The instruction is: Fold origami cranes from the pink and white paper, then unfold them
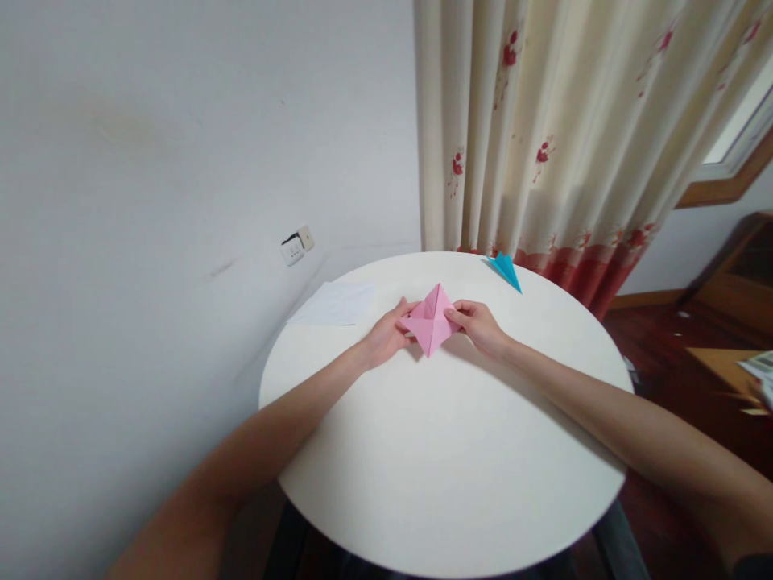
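A pink folded paper piece (431,320), diamond-shaped with creases meeting at its middle, is held just above the round white table (447,451). My left hand (386,334) pinches its left corner. My right hand (478,324) pinches its right corner. Both arms reach in from the near edge of the table.
A blue folded paper shape (506,269) lies at the table's far edge. A white sheet (336,304) rests at the far left, partly over the rim. A cream curtain with red flowers (543,129) hangs behind. A wall socket (295,244) sits on the white wall. Wooden furniture stands at the right.
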Demonstrator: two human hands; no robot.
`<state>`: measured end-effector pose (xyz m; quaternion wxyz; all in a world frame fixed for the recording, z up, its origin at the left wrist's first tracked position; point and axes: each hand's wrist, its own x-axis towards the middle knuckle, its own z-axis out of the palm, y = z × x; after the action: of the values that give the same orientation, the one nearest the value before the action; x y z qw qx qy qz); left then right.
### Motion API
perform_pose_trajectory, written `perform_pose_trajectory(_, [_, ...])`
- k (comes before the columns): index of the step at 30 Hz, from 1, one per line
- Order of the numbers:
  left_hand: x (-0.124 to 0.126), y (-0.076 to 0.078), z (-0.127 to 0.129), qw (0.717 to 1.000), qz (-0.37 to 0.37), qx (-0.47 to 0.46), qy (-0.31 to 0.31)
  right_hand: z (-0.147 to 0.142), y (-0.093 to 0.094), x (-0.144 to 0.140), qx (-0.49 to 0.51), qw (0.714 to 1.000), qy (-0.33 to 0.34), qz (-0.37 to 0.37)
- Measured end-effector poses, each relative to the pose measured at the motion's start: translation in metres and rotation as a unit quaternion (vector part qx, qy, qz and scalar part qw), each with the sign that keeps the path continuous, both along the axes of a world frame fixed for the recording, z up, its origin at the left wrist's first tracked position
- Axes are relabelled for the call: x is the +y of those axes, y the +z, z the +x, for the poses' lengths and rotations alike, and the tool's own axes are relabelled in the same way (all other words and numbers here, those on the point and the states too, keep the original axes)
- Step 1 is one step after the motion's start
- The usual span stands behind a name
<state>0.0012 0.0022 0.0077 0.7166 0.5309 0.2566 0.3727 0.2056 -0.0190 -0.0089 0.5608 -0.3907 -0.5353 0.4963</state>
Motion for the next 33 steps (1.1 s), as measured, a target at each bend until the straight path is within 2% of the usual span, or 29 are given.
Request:
perform_pose_trajectory(5, [0.003, -0.007, -0.002, 0.996, 0.065, 0.047, 0.043, 0.001, -0.001, 0.002, -0.011, 0.999, -0.035, 0.005])
perform_pose_trajectory(11, [0.012, -0.014, -0.001, 0.987, 0.122, 0.05, 0.091, 0.002, -0.002, 0.003, -0.04, 0.998, -0.047, 0.028])
perform_pose_trajectory(16, [0.01, -0.01, 0.002, 0.988, 0.111, 0.038, 0.105, 0.0, 0.001, 0.0, -0.043, 0.997, -0.023, 0.058])
perform_pose_trajectory(21, [0.007, -0.008, 0.001, 0.991, 0.089, 0.045, 0.094, -0.004, 0.006, -0.005, 0.042, 0.998, 0.032, 0.023])
perform_pose_trajectory(28, [0.009, -0.01, 0.0, 0.988, 0.075, 0.036, 0.131, -0.003, 0.007, -0.005, 0.024, 0.998, 0.061, -0.004])
perform_pose_trajectory(31, [0.009, -0.01, 0.001, 0.978, 0.103, 0.063, 0.168, -0.002, 0.004, -0.002, -0.032, 0.999, 0.024, -0.017])
perform_pose_trajectory(33, [0.006, -0.007, 0.002, 0.969, 0.15, 0.064, 0.187, -0.001, 0.001, 0.0, -0.048, 0.998, -0.013, -0.026])
